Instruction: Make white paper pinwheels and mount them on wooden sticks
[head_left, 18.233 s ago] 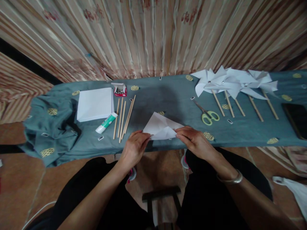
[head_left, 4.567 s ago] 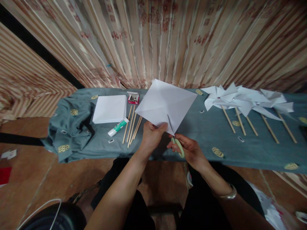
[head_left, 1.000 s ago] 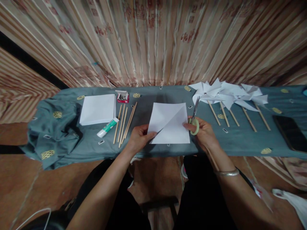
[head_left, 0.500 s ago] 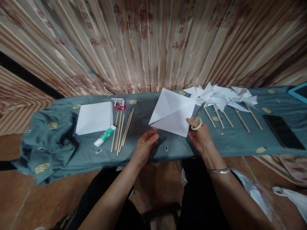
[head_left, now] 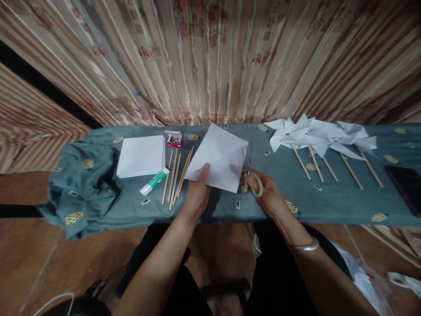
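My left hand (head_left: 198,193) grips the lower left part of a white square sheet of paper (head_left: 219,156), thumb on top and the other fingers hidden beneath. Creases run across the sheet, which is tilted. In my right hand (head_left: 268,193) is a pair of scissors (head_left: 256,184) with pale green handles. Their blades point away from me along the sheet's right edge; whether they touch the paper I cannot tell. Left of my left hand lie several wooden sticks (head_left: 174,177) and a green and white glue stick (head_left: 154,181).
A stack of white paper (head_left: 141,156) lies at left beside a small red box of metal pins (head_left: 174,138). White paper pinwheels (head_left: 315,134) on sticks lie at right, near a black phone (head_left: 406,186). A patterned curtain (head_left: 210,66) hangs behind the cloth-covered table (head_left: 210,213).
My left hand has taken hold of the sheet. My right hand has let go of the paper and now has the scissors pointing forward at its right edge. The view has shifted right to left slightly.
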`<state>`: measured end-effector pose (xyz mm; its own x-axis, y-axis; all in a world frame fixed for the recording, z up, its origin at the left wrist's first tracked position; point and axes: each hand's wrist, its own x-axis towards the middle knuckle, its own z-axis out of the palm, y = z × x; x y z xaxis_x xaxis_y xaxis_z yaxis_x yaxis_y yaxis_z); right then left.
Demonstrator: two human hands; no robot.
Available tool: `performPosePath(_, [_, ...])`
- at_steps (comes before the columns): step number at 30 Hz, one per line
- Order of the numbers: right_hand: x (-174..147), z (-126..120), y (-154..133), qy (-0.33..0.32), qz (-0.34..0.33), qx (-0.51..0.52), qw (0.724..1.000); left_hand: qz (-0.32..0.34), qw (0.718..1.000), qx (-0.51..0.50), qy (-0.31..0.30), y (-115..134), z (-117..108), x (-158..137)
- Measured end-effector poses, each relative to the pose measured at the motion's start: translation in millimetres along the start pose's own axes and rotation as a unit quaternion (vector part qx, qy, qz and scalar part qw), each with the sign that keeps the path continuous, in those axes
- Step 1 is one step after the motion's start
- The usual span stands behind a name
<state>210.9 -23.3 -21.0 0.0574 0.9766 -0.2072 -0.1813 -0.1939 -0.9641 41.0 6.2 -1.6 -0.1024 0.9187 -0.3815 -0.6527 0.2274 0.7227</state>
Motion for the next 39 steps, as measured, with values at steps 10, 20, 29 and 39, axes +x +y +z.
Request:
performPosePath(10, [-29.5,0.3,-11.6,-0.251,0.029,-0.115,0.961,0.066,0.997,-0.028,0.018,31.9,-13.8,15.0])
performPosePath(20, [-25.5,1.0,7.9,-0.249,0.047,-0.091,0.963,0.056,0.998,-0.007,0.004,26.5,-9.5,14.8])
performPosePath(29, [-26.8,1.1,5.3,-0.245,0.046,-0.103,0.963,0.038,0.999,-0.009,0.01,23.9,-5.3,12.0])
performPosePath(39, [-25.0,1.0,-3.4,-0.267,0.062,-0.115,0.955,0.018,0.999,-0.028,0.007,22.7,-3.3,11.0])
